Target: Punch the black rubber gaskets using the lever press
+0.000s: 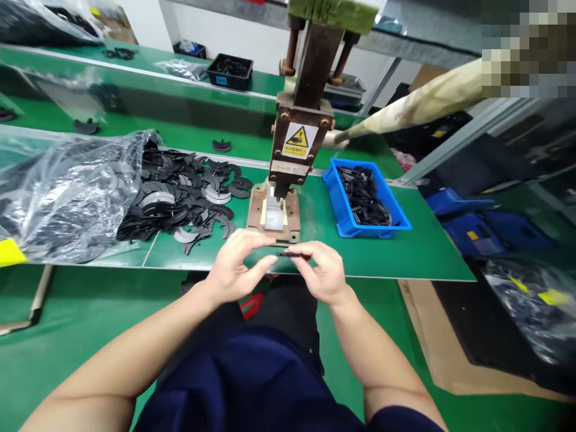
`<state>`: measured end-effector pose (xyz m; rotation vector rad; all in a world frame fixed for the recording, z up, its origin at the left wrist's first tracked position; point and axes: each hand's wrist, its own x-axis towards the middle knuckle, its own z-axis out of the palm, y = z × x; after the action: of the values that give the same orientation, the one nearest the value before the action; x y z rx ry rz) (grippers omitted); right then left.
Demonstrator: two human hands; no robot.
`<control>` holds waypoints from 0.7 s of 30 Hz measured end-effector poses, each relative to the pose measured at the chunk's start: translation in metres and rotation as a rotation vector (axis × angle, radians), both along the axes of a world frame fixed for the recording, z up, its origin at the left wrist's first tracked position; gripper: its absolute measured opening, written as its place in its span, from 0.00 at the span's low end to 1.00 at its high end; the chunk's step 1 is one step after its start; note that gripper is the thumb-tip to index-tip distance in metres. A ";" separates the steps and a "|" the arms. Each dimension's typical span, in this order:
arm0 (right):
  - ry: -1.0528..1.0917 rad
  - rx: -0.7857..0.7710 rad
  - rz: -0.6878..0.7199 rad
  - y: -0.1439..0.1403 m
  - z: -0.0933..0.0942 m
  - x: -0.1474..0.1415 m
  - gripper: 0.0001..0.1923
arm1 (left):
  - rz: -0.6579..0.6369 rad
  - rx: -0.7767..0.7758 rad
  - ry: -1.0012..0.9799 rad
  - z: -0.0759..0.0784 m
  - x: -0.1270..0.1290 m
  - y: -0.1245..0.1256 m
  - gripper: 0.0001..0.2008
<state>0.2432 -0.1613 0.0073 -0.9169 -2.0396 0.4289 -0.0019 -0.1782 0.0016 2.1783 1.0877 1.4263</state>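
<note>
My right hand (320,270) pinches a thin dark piece (290,254), seen nearly edge-on, so its full shape is hard to make out. On the other side, my left hand (238,264) curls its thumb and index finger around the left end of the same piece. Both hands are just in front of a small press (299,132), over the table's front edge. On the press base (254,210) lies a pale metal fixture (273,222) under the punch. To the left spreads a heap of black curved plastic pieces (180,195).
A blue bin (330,192) of small black parts stands right of the press. A clear plastic bag (76,186) lies at the left of the green table (423,252). Behind are a green conveyor (189,132) and a black bin (229,83). A wrapped pole (418,108) slants in from the right.
</note>
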 end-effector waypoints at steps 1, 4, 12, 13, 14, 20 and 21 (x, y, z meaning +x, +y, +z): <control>0.027 -0.007 0.023 -0.003 -0.003 -0.005 0.08 | -0.030 -0.004 0.000 0.001 0.000 -0.002 0.15; 0.087 -0.036 0.028 -0.009 -0.011 -0.015 0.08 | -0.104 -0.042 0.008 -0.001 -0.001 -0.008 0.15; 0.081 -0.066 0.036 -0.011 -0.024 -0.022 0.07 | -0.134 -0.031 0.039 -0.005 -0.006 -0.008 0.10; 0.058 -0.073 0.051 -0.008 -0.023 -0.019 0.08 | -0.130 -0.034 0.061 -0.007 -0.008 -0.004 0.08; 0.024 -0.080 0.066 -0.003 -0.020 -0.014 0.10 | -0.114 -0.038 0.076 -0.009 -0.011 0.003 0.06; 0.147 0.143 -0.180 0.058 0.068 0.036 0.21 | 0.113 -0.041 0.140 -0.027 -0.032 0.087 0.09; 0.266 0.236 -0.179 0.069 0.093 0.040 0.25 | 0.122 -0.037 0.176 -0.030 -0.033 0.103 0.10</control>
<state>0.2836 -0.0927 0.1001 -0.8401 -1.7080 0.1948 -0.0352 -0.0751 -0.0286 2.2806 1.3176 1.2702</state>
